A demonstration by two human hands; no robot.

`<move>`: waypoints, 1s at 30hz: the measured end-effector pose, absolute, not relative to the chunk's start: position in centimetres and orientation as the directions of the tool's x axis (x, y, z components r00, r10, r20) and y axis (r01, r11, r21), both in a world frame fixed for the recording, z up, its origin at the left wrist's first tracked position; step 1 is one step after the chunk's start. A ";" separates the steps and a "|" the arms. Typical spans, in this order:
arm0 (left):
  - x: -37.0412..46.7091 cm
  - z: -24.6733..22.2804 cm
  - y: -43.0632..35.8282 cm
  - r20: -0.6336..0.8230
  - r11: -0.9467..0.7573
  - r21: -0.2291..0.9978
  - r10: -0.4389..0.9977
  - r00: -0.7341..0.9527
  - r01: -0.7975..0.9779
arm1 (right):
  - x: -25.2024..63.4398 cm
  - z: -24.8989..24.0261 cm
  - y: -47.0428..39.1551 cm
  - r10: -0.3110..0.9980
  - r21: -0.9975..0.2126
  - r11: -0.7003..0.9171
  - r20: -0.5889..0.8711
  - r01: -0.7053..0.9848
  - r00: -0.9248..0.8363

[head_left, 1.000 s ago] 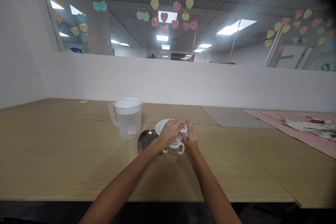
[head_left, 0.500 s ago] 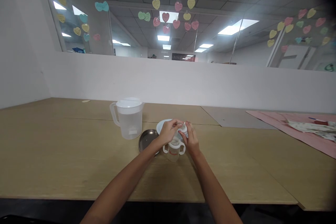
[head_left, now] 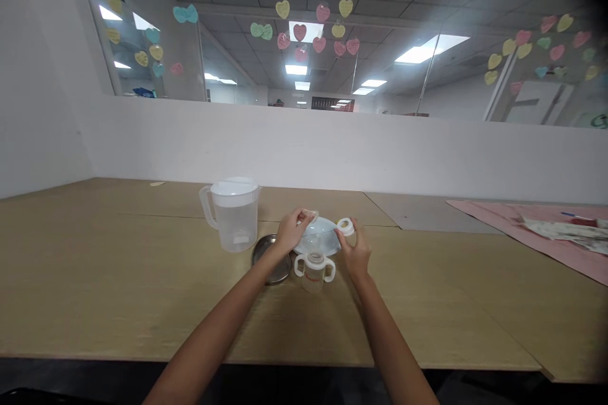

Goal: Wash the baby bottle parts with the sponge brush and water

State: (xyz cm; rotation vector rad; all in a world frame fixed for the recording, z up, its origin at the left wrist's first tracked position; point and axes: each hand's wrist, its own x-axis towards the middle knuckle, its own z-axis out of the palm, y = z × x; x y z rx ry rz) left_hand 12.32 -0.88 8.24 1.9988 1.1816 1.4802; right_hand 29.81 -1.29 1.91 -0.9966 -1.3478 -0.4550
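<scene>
My left hand (head_left: 292, 231) pinches a clear silicone bottle nipple (head_left: 311, 214) above the bowl. In my right hand (head_left: 356, 254) is a white screw ring (head_left: 346, 226), tilted so that its round opening shows. Below and between the hands, a clear baby bottle (head_left: 313, 278) with two white side handles stands upright, its neck uncovered. Behind it lies a pale blue-white bowl (head_left: 323, 242), partly covered by my left hand. A round metal dish (head_left: 280, 272) sits left of the bottle, with my left wrist crossing over it.
A lidded translucent pitcher (head_left: 236, 223) stands left of the metal dish. To the far right, a pink cloth (head_left: 503, 215) carries a patterned fabric and a pen-like blue item. The table's front edge (head_left: 266, 364) runs beneath my forearms.
My hands were together at the nipple and ring; now they are apart, left hand with the nipple, right hand with the ring. The bowl shows more. The bottle has stayed put.
</scene>
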 end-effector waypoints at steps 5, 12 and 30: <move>10.0 5.7 -1.0 0.509 -0.369 0.460 0.855 0.101 0.808 | 29.9 1.7 -0.6 0.539 -0.448 0.332 0.812 0.831 0.223; 10.1 3.1 -0.9 0.447 -0.291 0.293 0.884 0.138 0.911 | 29.5 1.3 -0.8 0.773 -0.322 0.205 0.633 0.924 0.049; 3.4 3.4 -1.6 0.822 -0.220 0.550 0.311 -0.476 0.806 | 30.0 0.7 -0.7 0.745 -0.361 0.248 0.664 0.899 0.061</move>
